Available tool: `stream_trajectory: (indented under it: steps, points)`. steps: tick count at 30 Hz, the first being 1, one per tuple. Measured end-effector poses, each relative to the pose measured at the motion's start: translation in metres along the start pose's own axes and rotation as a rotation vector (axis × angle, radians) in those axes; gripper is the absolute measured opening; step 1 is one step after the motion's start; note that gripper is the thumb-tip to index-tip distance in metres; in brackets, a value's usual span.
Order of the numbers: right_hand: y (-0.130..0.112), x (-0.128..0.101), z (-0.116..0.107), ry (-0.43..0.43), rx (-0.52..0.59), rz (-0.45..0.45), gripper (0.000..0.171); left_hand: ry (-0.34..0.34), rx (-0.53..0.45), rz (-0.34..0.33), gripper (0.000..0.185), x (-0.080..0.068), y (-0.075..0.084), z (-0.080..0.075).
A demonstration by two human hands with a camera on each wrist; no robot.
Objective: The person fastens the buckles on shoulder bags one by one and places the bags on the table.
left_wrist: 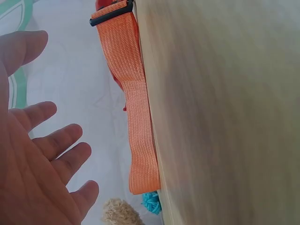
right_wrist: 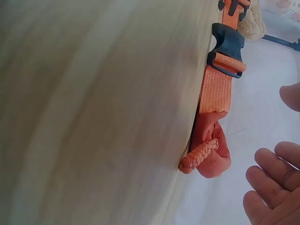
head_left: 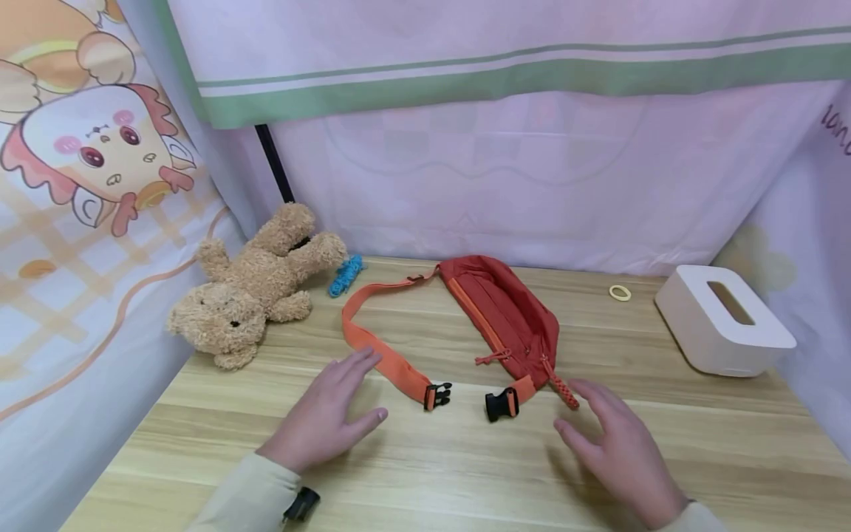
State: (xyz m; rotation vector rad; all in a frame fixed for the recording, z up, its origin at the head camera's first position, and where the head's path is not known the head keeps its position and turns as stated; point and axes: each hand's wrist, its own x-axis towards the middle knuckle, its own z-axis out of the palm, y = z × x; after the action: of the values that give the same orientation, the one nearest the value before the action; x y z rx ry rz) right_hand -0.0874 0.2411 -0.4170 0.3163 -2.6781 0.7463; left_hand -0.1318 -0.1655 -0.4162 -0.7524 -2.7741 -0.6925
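A red waist bag lies on the wooden table, its orange strap looping out to the left. The buckle is unfastened: the black pronged half ends the long strap, and the black socket half sits on the short strap by the bag. My left hand hovers beside the long strap with fingers extended, holding nothing. On the other side, my right hand is near the bag's braided zipper pull, also with fingers extended and nothing in it.
A tan plush bear lies at the back left, with a blue bundle beside it. Toward the back right are a pale yellow ring and a white tissue box. Curtains hang behind the table's far edge.
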Motion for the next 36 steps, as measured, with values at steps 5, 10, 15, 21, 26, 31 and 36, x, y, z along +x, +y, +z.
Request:
stream_trajectory:
  steps: [5, 10, 15, 21, 26, 31, 36]
  points:
    - [-0.003, 0.002, 0.002, -0.004, 0.014, 0.001, 0.056, -0.001, -0.005, 0.002, 0.078, 0.001, 0.001, 0.002]
    - [-0.004, 0.003, 0.004, -0.014, 0.02, 0.01, 0.054, 0.006, -0.014, 0.004, 0.077, 0.002, 0.003, 0.003]
    - [-0.004, 0.004, 0.008, 0.003, 0.029, -0.014, 0.055, 0.001, -0.028, 0.0, 0.076, 0.004, 0.005, 0.004]
    - [-0.006, 0.005, 0.009, 0.01, 0.039, -0.027, 0.055, -0.004, -0.042, -0.009, 0.076, 0.007, 0.008, 0.007]
    - [-0.008, 0.005, 0.01, 0.006, 0.044, -0.028, 0.054, -0.003, -0.055, -0.01, 0.074, 0.009, 0.011, 0.009]
    - [-0.012, 0.006, 0.01, -0.004, 0.055, -0.018, 0.051, -0.003, -0.079, -0.012, 0.071, 0.011, 0.013, 0.011]
    - [-0.014, 0.007, 0.012, -0.008, 0.06, -0.014, 0.05, -0.016, -0.102, -0.022, 0.07, 0.012, 0.015, 0.013]
